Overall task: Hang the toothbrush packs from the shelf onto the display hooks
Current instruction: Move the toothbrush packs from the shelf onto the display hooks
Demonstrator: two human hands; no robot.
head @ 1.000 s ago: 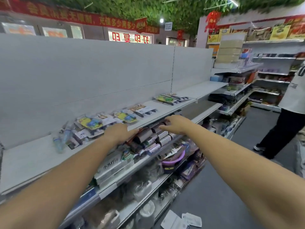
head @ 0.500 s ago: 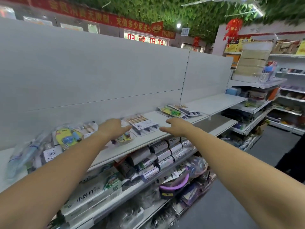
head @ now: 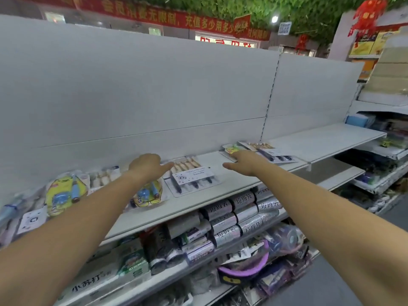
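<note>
All of the toothbrush packs lie flat on the white top shelf (head: 331, 140), and the four-brush pack with the white label (head: 193, 176) serves as the marker among them. Far to the left of it lies a yellow children's toothbrush pack (head: 64, 192). A clear pack of pale-handled brushes (head: 103, 176) lies between the two.

The left hand (head: 148, 165) hovers just to the left of the labelled pack. Its fingers are stretched out towards the pack's upper left corner and it holds nothing. Whether a fingertip touches the wrapper cannot be told. Below that hand, and partly under the forearm, a second yellow pack (head: 149, 194) lies just beside the labelled pack's left edge.

To the right of the labelled pack, the right hand (head: 244, 161) is spread loosely with the thumb pointing back towards the pack, and it grips nothing. Its fingers reach the near edge of a yellow-green pack (head: 231, 149), though contact is unclear. Further right lies another labelled brush pack (head: 271, 152).

On the shelf beneath the labelled pack, silver rolls of rubbish bags (head: 240, 215) are stacked.
</note>
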